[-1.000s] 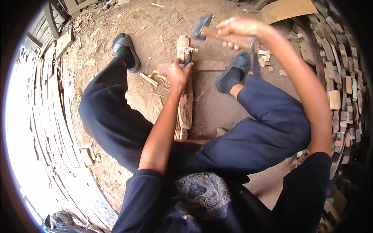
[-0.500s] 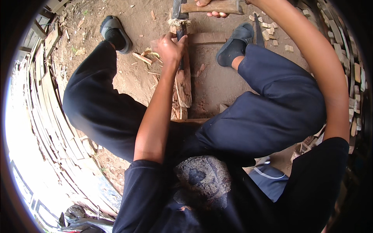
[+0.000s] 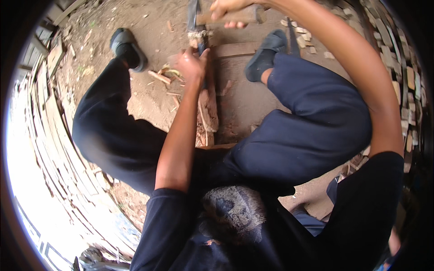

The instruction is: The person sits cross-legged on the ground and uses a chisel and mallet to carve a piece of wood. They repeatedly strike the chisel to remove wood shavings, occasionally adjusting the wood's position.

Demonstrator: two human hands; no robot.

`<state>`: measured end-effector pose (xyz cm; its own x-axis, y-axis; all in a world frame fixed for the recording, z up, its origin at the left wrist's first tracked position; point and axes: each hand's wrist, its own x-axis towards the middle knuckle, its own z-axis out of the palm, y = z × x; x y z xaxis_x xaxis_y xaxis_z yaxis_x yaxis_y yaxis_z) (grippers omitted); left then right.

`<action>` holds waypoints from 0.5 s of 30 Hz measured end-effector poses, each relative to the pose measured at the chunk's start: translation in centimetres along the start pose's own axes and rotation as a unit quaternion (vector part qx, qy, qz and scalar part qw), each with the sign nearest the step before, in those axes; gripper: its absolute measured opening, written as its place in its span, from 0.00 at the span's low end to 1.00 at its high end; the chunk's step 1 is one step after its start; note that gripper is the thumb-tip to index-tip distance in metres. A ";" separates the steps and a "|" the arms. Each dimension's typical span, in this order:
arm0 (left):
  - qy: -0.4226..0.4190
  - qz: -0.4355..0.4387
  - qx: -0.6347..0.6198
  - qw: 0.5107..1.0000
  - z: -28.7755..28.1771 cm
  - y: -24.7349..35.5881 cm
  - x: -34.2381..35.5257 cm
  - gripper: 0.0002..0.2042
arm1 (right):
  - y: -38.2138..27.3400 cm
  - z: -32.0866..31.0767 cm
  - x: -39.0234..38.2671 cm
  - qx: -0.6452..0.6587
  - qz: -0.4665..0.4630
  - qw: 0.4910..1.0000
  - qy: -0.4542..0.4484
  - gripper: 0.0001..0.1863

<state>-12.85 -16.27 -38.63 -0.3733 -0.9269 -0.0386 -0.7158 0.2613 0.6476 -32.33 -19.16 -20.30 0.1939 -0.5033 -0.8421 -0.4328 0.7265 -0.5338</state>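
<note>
My right hand (image 3: 228, 13), at the top, grips a hammer by its wooden handle (image 3: 251, 15); the dark metal head (image 3: 193, 16) is just over the frayed, pale top (image 3: 201, 34) of a dark rod-like tool. My left hand (image 3: 190, 65), slightly blurred, is closed around that tool just below the frayed end. Beneath them a split, reddish wooden piece (image 3: 208, 113) lies lengthwise between my legs, crossed near the top by a wooden bar (image 3: 237, 49). Pale splinters (image 3: 160, 76) lie to the left of my left hand.
My sandaled feet (image 3: 126, 47) flank the wood. A dark flat blade-like strip (image 3: 294, 43) and small blocks (image 3: 307, 40) lie beyond the right foot. Stacked wood scraps (image 3: 407, 104) line the right side, planks (image 3: 49, 117) the left. Dark cloth (image 3: 307, 217) of perhaps another person shows at lower right.
My right hand has swung the hammer up the picture and leftward onto the tool's frayed top since a second ago. My left hand still grips the tool.
</note>
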 end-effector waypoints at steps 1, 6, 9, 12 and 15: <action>0.024 0.024 0.031 0.999 -0.2 -0.3 -0.2 0.24 | -0.2 1.2 0.8 -0.075 0.000 0.996 0.057 0.11; 0.034 0.038 -0.016 0.999 1.3 -0.6 -0.1 0.21 | -0.8 1.7 -0.4 0.052 0.055 0.987 0.142 0.12; 0.019 0.021 -0.090 0.996 2.0 -1.0 0.3 0.20 | -1.1 0.4 -1.3 0.032 0.027 0.986 0.163 0.14; -0.001 -0.020 -0.101 0.995 0.8 0.0 0.2 0.21 | 0.3 -4.9 1.6 0.081 -0.046 0.982 0.162 0.12; -0.006 -0.001 -0.099 0.995 0.7 0.8 -0.1 0.23 | -0.7 -5.2 -3.9 0.107 -0.103 0.936 0.319 0.10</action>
<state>-13.80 -15.79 -38.67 -0.3801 -0.9237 -0.0482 -0.5859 0.2001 0.7853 -37.39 -20.18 -16.27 -0.3404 -0.7707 -0.5386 -0.2454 0.6258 -0.7404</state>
